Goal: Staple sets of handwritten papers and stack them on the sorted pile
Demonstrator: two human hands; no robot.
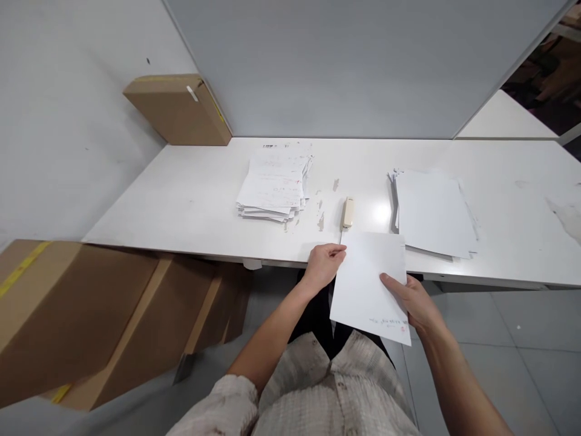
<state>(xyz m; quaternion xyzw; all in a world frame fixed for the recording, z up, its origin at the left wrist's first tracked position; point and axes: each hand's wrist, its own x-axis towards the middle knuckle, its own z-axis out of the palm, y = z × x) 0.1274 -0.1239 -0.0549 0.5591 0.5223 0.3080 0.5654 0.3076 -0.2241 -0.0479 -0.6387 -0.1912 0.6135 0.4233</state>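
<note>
In the head view, the right hand [415, 300] clamps the paper [370, 284] by its right edge, thumb on top; the left hand's [324, 264] fingertips pinch together on its upper left edge. The beige stapler [348, 213] lies just beyond the left fingertips. The paper should be light, bendy and easily creased, best held by opposite edges.

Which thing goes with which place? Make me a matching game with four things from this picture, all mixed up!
Things:
1. Held paper
2. Small cream object
3. Written-on paper stack
4. Plain-topped paper stack

Places:
A. On the desk, at the picture's right
B. On the desk, left of the picture's middle
C. Under the right hand's thumb
D. Between the two stacks

Right pairs: 1-C, 2-D, 3-B, 4-A.
</note>
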